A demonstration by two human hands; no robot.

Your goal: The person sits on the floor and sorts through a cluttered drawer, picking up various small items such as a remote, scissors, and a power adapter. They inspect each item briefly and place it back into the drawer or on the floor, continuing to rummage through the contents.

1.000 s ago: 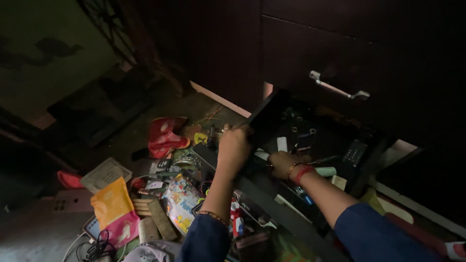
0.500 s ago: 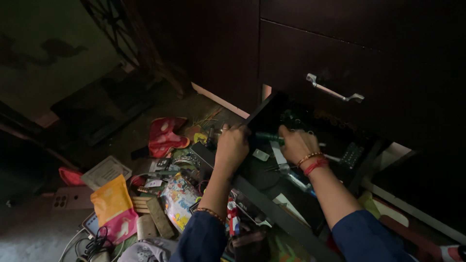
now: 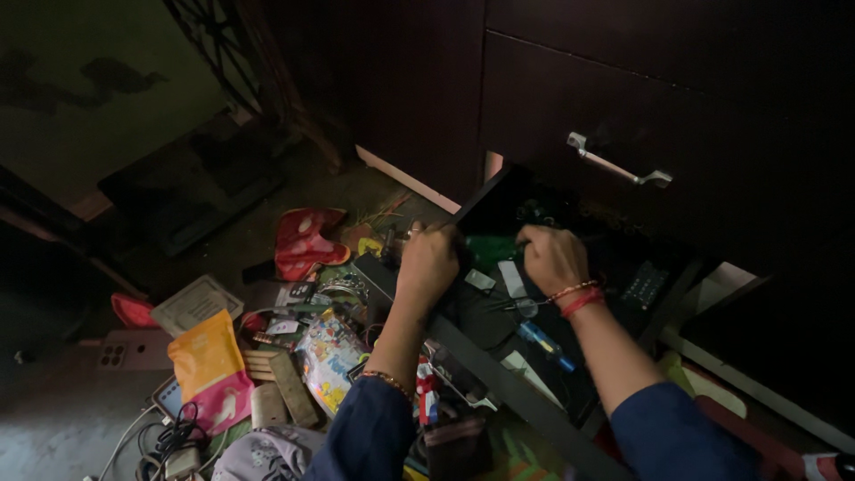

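Observation:
A dark drawer (image 3: 499,379) stands pulled out, full of small clutter. My left hand (image 3: 429,263) is curled over the drawer's left front corner and grips its rim. My right hand (image 3: 552,258), with red bangles on the wrist, is inside the drawer with its fingers curled downward. It rests against the end of a green object (image 3: 488,249); whether it grips it is hidden. Just below that hand lie a blue tool (image 3: 545,344) and white slips of paper (image 3: 512,278). Both sleeves are blue.
Above is a shut drawer with a metal handle (image 3: 616,166). On the floor to the left are a red cloth piece (image 3: 305,240), a yellow and pink packet (image 3: 210,367), a colourful packet (image 3: 329,353), a white socket strip (image 3: 120,354) and tangled cables (image 3: 169,441). A dark keypad device (image 3: 643,285) lies in the drawer's right part.
My right hand has moved up and deeper into the drawer, toward the green object. My left hand has stayed on the drawer's corner.

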